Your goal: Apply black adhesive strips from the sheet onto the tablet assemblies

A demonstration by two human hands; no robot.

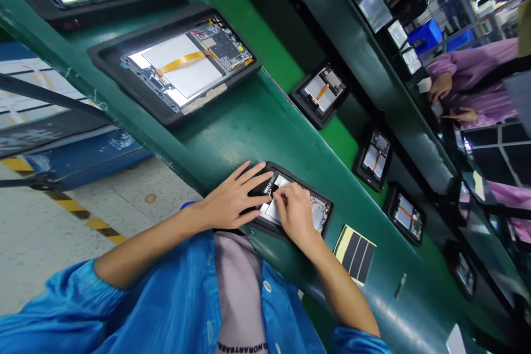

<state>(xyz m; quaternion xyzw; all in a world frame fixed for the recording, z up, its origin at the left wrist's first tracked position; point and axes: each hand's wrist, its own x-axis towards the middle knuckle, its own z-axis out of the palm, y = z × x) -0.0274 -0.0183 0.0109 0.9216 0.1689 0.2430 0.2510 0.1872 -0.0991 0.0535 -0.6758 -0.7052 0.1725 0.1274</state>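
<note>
Two bare hands were laid on one open tablet (318,215), which was seated in a black, round-cornered tray (307,185) with a matte raised rim. The tablet's back was off: a smooth white panel and a strip of grey circuit board with fine red wire were exposed.

The left hand (232,199) was spread flat, palm down, over the near-left corner of that tray. Its fingers were fanned and straight, and nothing was gripped. The right hand (294,213) was arched over the middle of the tray with its wrist raised and its fingers curled. The fingertips (277,194) were drawn together on the white panel, but whether anything was pinched there could not be told.

Just right of the tray, a yellow-backed sheet (355,254) of dark rectangular strips was laid flat on the glossy green belt (257,121). More trays of the same kind, each with a white panel crossed by an orange ribbon, were ranged left of and beyond that tray; the largest-looking (174,66) was seen well to its left. Far beyond the tray, pink sleeves (468,66) of another person were seen.
</note>
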